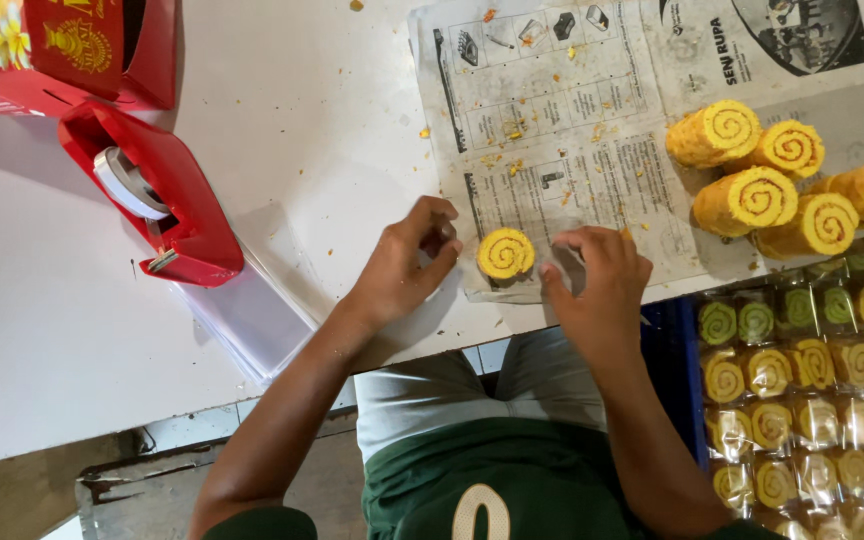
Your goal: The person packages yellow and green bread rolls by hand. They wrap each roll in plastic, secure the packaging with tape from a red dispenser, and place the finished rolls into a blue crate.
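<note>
A round yellow swirl cake slice (pixel 505 254) lies near the table's front edge, inside what looks like a clear plastic wrapper. My left hand (pixel 407 262) pinches the wrapper at the slice's left side. My right hand (pixel 592 278) pinches it at the right side. Both hands rest on the white table (pixel 302 130), partly over a sheet of newspaper (pixel 572 120).
Several yellow roll cakes (pixel 772 180) lie on the newspaper at the right. A blue crate (pixel 802 390) of wrapped slices, yellow and green, stands below the table edge. A red tape dispenser (pixel 152 195) and a red box (pixel 62 50) sit at the left, with clear plastic sheets (pixel 252 300) nearby.
</note>
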